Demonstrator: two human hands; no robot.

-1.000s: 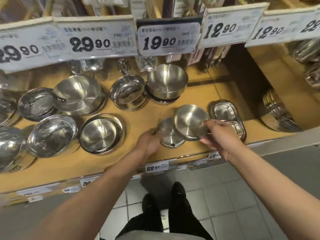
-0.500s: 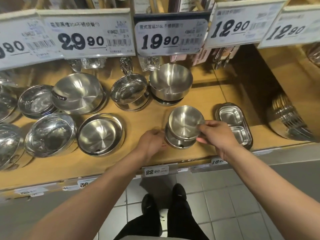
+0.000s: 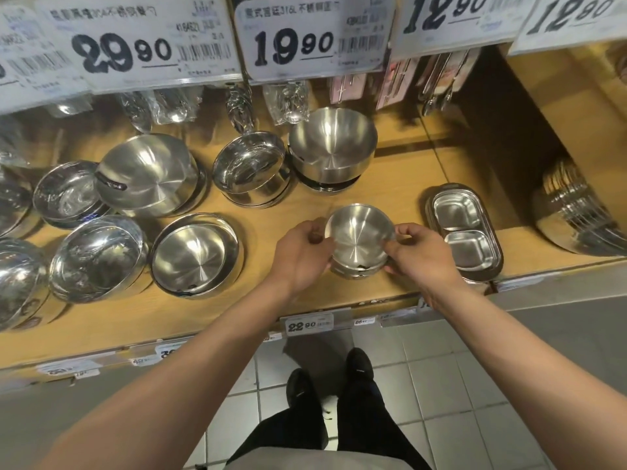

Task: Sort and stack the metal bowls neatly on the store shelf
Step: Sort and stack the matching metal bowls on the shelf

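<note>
**Small bowl now nested, both hands on it**

Since a moment ago the small round brushed-steel bowl has dropped onto its twin at the wooden shelf front. Left hand and right hand pinch opposite rims. Probably light, rigid, slick; rim grips suit it.

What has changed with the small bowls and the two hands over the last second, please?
The small bowl, which the right hand held tilted above its twin, has come down and now sits nested on it. The left hand has shifted from the lower bowl's left side up to pinch the top bowl's rim. The divided tray and the other bowls have not moved.
</note>
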